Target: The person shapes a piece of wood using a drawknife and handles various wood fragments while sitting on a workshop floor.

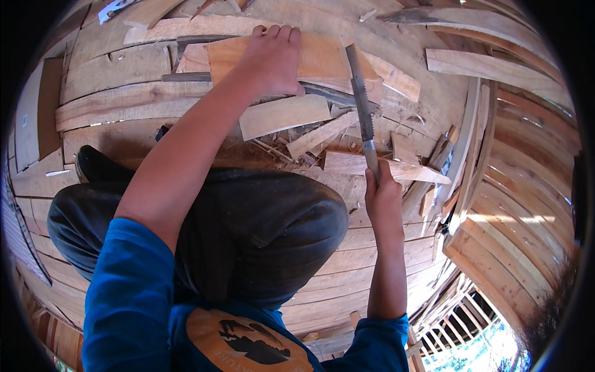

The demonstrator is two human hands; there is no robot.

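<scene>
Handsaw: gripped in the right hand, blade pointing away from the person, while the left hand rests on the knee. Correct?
One error: the left hand is on a wooden board, not on the knee, as the head view shows. The handsaw is gripped in the right hand, blade pointing away from the person.

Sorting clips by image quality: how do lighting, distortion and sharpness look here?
Head view: floorboards and wall boards curve toward the black rim; head view: glare whites out the lower-right opening, and a bright streak crosses the wall boards; head view: detail sinks in the dark trousers; head view: saw, left hand and right hand show no strong blur.
</scene>
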